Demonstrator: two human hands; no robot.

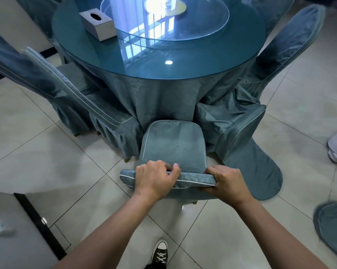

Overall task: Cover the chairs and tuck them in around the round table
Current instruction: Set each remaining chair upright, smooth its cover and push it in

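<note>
Both hands grip the top edge of the covered chair [173,150] nearest me: the left hand [154,178] curls over the piped rim, the right hand [226,183] clamps the corner beside it. The chair's seat points at the round table [183,72], its front edge touching the hanging tablecloth [154,98]. A covered chair [97,105] stands close on the left, another chair [241,133] close on the right, leaving a narrow gap. Bare floor tiles [47,156] lie open behind.
</note>
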